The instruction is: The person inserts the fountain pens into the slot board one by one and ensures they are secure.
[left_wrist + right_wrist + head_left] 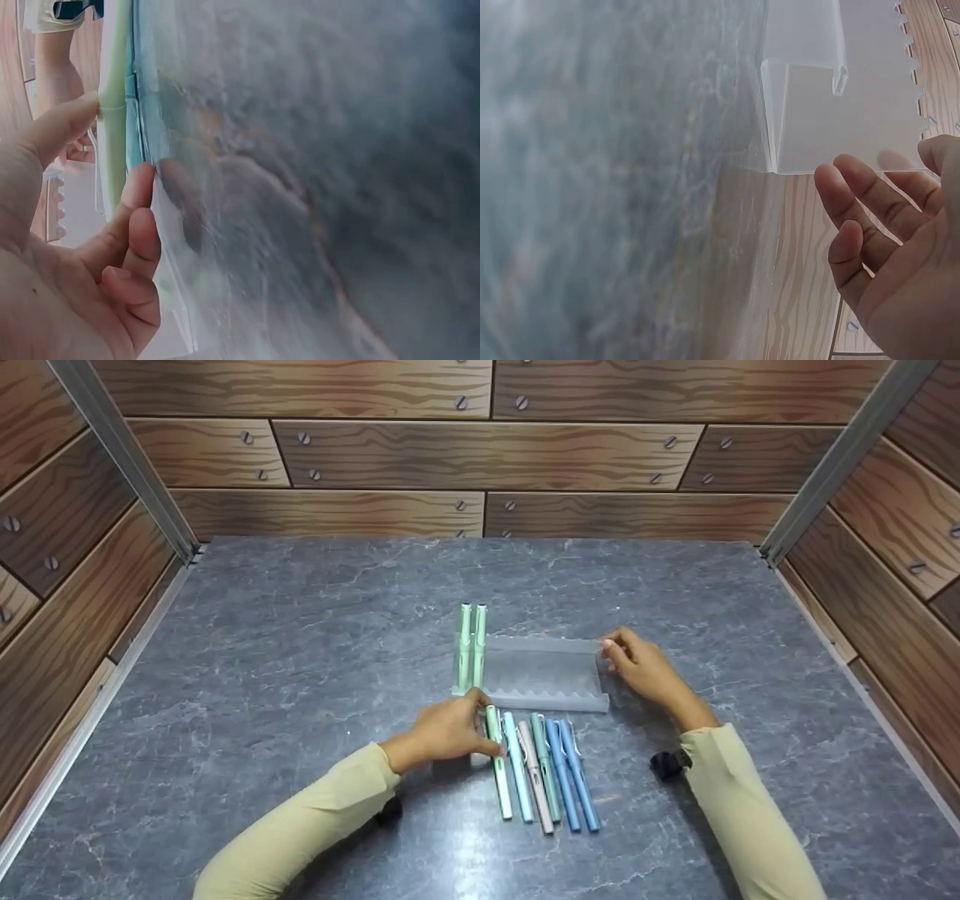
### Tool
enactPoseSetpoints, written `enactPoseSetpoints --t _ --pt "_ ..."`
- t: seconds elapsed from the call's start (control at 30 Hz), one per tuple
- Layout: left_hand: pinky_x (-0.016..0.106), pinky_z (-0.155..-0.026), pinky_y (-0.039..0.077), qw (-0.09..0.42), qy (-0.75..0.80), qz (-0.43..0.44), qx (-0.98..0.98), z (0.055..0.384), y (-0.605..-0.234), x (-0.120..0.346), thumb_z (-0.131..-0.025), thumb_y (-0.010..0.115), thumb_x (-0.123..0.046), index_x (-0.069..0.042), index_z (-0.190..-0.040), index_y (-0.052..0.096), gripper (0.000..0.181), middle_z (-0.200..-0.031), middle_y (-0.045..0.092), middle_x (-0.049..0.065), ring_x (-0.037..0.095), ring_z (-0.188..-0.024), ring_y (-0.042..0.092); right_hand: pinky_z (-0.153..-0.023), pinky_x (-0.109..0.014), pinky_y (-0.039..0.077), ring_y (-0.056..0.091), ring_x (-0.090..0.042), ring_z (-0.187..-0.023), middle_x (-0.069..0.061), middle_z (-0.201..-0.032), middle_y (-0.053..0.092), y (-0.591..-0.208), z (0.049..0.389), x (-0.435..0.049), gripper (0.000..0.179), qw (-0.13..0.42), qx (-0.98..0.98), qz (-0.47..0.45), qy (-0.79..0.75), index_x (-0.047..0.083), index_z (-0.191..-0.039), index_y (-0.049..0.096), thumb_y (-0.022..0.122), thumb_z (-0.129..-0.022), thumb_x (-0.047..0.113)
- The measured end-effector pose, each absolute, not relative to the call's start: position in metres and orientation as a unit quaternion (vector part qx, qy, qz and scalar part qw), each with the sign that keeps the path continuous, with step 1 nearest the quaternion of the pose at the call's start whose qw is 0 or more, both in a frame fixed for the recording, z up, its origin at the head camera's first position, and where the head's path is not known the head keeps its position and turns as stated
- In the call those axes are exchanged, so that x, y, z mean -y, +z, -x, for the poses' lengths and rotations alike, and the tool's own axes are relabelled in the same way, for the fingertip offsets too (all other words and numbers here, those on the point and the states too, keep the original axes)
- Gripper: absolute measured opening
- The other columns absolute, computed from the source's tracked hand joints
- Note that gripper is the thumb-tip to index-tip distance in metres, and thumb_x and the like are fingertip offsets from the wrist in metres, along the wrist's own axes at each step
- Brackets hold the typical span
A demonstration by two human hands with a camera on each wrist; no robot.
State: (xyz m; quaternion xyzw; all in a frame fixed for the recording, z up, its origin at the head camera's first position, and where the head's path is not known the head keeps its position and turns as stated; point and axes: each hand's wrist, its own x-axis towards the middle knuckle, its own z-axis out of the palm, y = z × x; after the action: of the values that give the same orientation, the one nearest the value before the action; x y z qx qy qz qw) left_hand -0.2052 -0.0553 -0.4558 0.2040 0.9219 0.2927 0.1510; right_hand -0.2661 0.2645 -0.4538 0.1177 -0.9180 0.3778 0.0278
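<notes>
two pens [464, 652] lie in the rack [544, 667], centre frame; left hand [450, 727] fingers pinch a green pen [502, 780] below, right hand [637, 664] fingers grip the rack's corner, probably to steady it.

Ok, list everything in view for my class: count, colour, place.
Rack: 1, translucent, central
Racked pens: 2, light green, rack's left end
Loose pens: 6; light green, turquoise, pinkish-grey, teal, two blue; rack's near side
Table: 1, marbled grey, beneath
Walls: 3, brown wood-patterned, back and sides
Posts: 2, grey, rear corners
Wrist devices: 2, black, wrists
Sleeves: 2, pale yellow, both arms
Left hand: 1, bare, at loose pens
Right hand: 1, bare, rack's far right corner
</notes>
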Motion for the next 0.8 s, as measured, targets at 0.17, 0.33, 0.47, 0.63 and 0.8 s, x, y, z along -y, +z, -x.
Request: enactPoseSetpoints --t 0.17,0.33,0.47,0.63,0.8 --pt "0.027 -0.059 0.047 0.173 0.363 -0.188 -0.896 0.2051 -0.4579 0.0549 -0.068 0.086 -0.034 -0.011 -0.124 0.049 0.070 -0.079 0.066 -0.003 0.009 -0.064 0.058 -0.069 -0.027 0.046 0.063 -0.031 -0.083 -0.022 -0.099 0.066 -0.4544 0.2667 -0.2649 0.030 0.025 0.919 -0.118 0.374 -0.004 -0.113 0.055 0.043 -0.103 0.021" --pt "0.024 -0.055 0.045 0.203 0.444 -0.169 -0.856 0.2043 -0.4599 0.0546 -0.071 0.084 -0.020 -0.008 -0.125 0.045 0.068 -0.075 0.071 0.002 0.009 -0.058 0.060 -0.069 -0.027 0.047 0.064 -0.032 -0.083 -0.023 -0.099 0.066 -0.4551 0.2673 -0.2649 0.029 0.027 0.918 -0.120 0.378 -0.004 -0.113 0.056 0.043 -0.103 0.020" --pt "0.023 -0.052 0.043 0.222 0.499 -0.164 -0.821 0.2037 -0.4615 0.0546 -0.073 0.082 -0.011 -0.006 -0.126 0.043 0.066 -0.072 0.070 0.005 0.010 -0.055 0.059 -0.070 -0.028 0.047 0.064 -0.031 -0.082 -0.022 -0.099 0.066 -0.4549 0.2670 -0.2643 0.029 0.030 0.918 -0.120 0.378 -0.004 -0.113 0.056 0.043 -0.103 0.021" --pt "0.023 -0.054 0.043 0.233 0.535 -0.159 -0.797 0.2033 -0.4613 0.0544 -0.075 0.079 -0.006 -0.009 -0.128 0.041 0.065 -0.069 0.068 0.003 0.012 -0.057 0.058 -0.070 -0.027 0.047 0.065 -0.029 -0.082 -0.021 -0.100 0.067 -0.4544 0.2662 -0.2646 0.031 0.031 0.922 -0.120 0.367 -0.003 -0.115 0.056 0.043 -0.103 0.023" --pt "0.024 -0.059 0.047 0.223 0.551 -0.164 -0.787 0.2038 -0.4564 0.0538 -0.076 0.077 -0.005 -0.009 -0.131 0.039 0.066 -0.073 0.070 0.007 0.017 -0.065 0.065 -0.070 -0.028 0.047 0.065 -0.029 -0.082 -0.021 -0.100 0.068 -0.4553 0.2663 -0.2652 0.031 0.030 0.922 -0.115 0.367 -0.002 -0.114 0.056 0.043 -0.103 0.024"
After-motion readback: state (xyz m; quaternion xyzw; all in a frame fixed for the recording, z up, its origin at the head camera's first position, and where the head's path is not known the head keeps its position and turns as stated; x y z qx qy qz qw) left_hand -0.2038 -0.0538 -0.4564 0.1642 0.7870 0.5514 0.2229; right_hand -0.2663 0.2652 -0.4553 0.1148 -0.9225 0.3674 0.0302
